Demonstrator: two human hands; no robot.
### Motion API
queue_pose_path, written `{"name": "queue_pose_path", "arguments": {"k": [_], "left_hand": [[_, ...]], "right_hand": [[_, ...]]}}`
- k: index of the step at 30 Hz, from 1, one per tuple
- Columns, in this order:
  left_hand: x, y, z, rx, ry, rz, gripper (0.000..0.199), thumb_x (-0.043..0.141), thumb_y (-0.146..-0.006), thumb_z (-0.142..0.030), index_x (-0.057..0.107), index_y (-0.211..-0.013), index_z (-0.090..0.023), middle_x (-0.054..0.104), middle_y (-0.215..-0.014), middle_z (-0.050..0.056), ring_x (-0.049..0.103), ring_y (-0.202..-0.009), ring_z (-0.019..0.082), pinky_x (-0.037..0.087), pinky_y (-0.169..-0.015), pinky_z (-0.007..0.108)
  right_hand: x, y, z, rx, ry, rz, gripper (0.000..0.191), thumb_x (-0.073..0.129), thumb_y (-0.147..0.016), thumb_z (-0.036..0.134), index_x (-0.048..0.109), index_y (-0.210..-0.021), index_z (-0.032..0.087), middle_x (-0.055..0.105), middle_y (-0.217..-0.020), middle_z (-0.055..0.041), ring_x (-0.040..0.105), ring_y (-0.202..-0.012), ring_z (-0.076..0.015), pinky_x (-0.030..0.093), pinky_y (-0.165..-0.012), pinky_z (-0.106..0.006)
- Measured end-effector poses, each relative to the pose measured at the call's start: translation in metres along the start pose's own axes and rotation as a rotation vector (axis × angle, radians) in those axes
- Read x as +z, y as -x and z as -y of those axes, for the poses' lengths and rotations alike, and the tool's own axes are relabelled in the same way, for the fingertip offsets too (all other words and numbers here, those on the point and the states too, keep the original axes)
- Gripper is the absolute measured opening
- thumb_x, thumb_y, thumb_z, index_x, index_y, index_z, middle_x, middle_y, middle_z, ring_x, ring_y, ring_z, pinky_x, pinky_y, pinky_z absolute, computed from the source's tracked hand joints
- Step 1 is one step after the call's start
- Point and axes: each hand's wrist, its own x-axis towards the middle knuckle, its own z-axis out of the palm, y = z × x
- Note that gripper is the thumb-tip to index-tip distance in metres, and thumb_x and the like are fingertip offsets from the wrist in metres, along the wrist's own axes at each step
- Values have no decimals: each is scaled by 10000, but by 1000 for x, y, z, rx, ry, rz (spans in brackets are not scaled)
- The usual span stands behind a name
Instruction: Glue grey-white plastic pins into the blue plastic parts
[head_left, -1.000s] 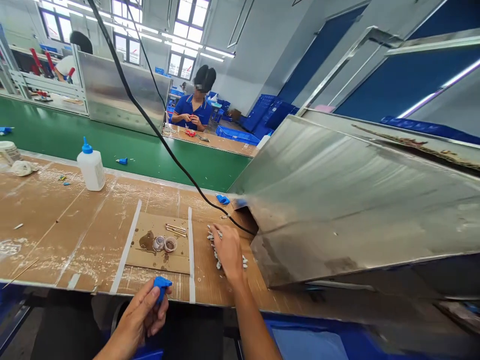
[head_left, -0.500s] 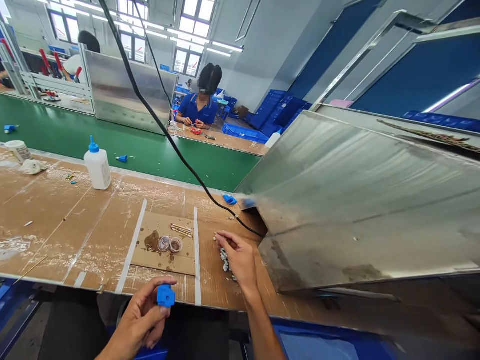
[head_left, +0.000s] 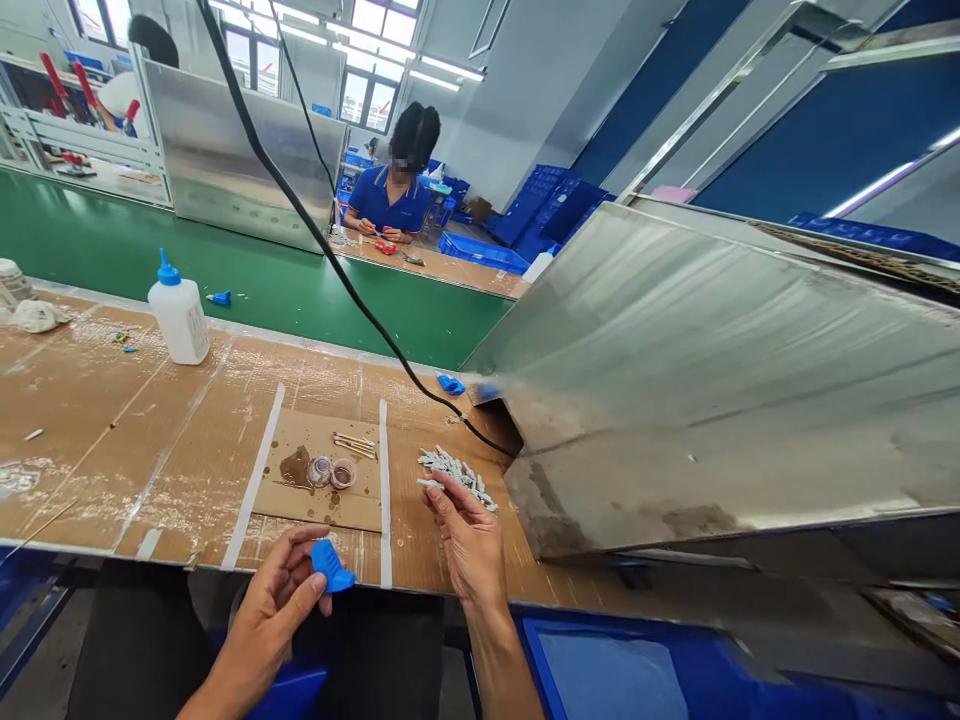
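Observation:
A blue plastic part [head_left: 332, 568] is pinched between the thumb and fingers of my left hand [head_left: 274, 600], in front of the table's near edge. My right hand [head_left: 474, 545] holds a small pale grey piece [head_left: 430, 483] between thumb and fingertips. Just behind those fingertips lies a pile of similar pale pieces [head_left: 457, 470] on the brown table. To the left, a cardboard sheet [head_left: 300, 508] carries two small round cups, a dark wet stain and several thin sticks.
A white bottle with a blue cap [head_left: 180, 320] stands at the back left. A black cable [head_left: 360, 305] crosses the view. The metal panel [head_left: 720, 400] borders the right side. Beyond the green belt [head_left: 270, 290], a person in blue [head_left: 391, 200] works.
My right hand has drawn back from the pile, which now shows more, with a pale piece in its fingertips. The blue part in my left hand has turned. The view has shifted slightly.

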Motion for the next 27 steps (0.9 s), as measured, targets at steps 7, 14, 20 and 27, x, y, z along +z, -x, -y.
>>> {"name": "queue_pose_path", "arguments": {"k": [7, 14, 20, 27], "left_hand": [[4, -6, -4, -113, 326, -9, 316, 756, -805, -365, 727, -1091, -234, 719, -986, 45, 685, -875, 211, 553, -831, 357], [-5, -10, -6, -70, 422, 7, 299, 704, -868, -334, 699, -1148, -229, 693, -991, 40, 684, -780, 167, 537, -793, 333], [-15, -12, -4, -51, 422, -31, 248, 699, -869, -378, 695, -1046, -206, 684, -876, 25, 669, -819, 170, 518, -771, 305], [-14, -17, -19, -67, 423, -42, 281, 683, -854, -426, 644, -1001, -189, 629, -847, 12, 612, -725, 154, 469, -730, 316]], "right_hand": [[46, 12, 20, -145, 227, 276, 226, 789, -775, 394, 794, -925, 225, 777, -907, -52, 722, -805, -210, 603, -767, -347], [98, 9, 21, -626, 534, 509, 169, 609, -943, 252, 767, -1006, 254, 762, -978, -35, 700, -943, -200, 543, -895, -351], [102, 6, 15, -718, 628, 501, 175, 589, -956, 216, 745, -1034, 237, 752, -992, -42, 688, -981, -197, 531, -921, -354], [101, 9, 16, -678, 615, 465, 157, 616, -942, 236, 755, -1014, 233, 758, -982, -42, 701, -953, -199, 545, -902, -347]]}}
